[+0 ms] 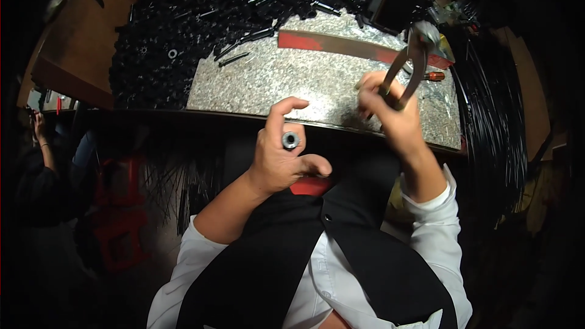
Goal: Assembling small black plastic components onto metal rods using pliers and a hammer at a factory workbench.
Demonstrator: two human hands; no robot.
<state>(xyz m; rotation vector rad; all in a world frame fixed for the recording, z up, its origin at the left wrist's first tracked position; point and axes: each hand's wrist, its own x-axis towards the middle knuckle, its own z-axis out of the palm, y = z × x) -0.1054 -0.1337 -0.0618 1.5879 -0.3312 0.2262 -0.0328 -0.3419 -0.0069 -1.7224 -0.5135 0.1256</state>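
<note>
My left hand (277, 149) is just in front of the table edge, its lower fingers curled around a small round part. That part shows its end, a silvery ring (290, 141) with a dark hole in it; the rest is hidden in the palm. Thumb and index finger stand apart from the part. Over the right of the tabletop, my right hand (393, 106) grips pliers (410, 70) by the handles. Their head points up and away, smeared by motion.
A heap of black rod-like parts (183, 30) covers the table's far left. Across the speckled tabletop (256, 88) lies a red-and-brown strip (341, 47), near an orange-handled tool (434, 76). Long black strands (496, 128) hang at right. Another person's hand (40, 127) shows at far left, near a red stool (122, 237).
</note>
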